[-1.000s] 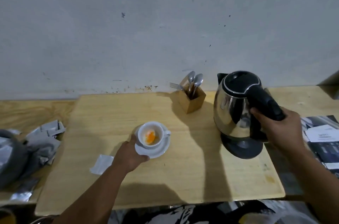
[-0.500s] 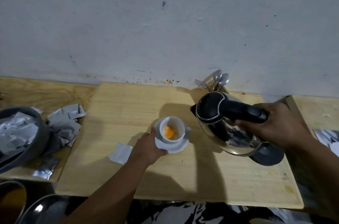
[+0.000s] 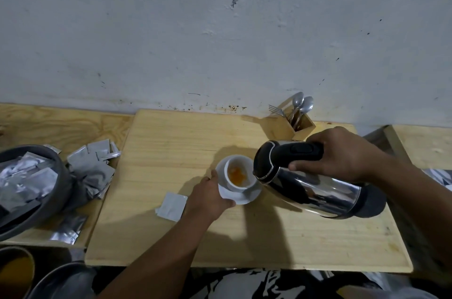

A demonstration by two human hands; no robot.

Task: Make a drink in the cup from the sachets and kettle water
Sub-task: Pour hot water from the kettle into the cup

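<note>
A white cup [image 3: 235, 164] with orange powder or liquid inside stands on a white saucer [image 3: 244, 197] on the wooden board [image 3: 171, 147]. My left hand [image 3: 208, 197] grips the saucer's near-left rim. My right hand [image 3: 342, 154] holds the black handle of the steel kettle [image 3: 310, 188], which is tipped far over to the left, its black lid end right at the cup's right rim. No stream of water can be made out. A torn silver sachet [image 3: 171, 206] lies flat just left of my left hand.
A grey bin [image 3: 56, 173] full of silver sachets sits at the left, with more sachets [image 3: 94, 161] piled beside it. A wooden holder [image 3: 297, 123] with spoons and a fork stands behind the kettle. A wall runs close behind the board.
My right hand has lifted the kettle off its base, carried it left and tipped it over the cup. My left hand stayed on the saucer.
</note>
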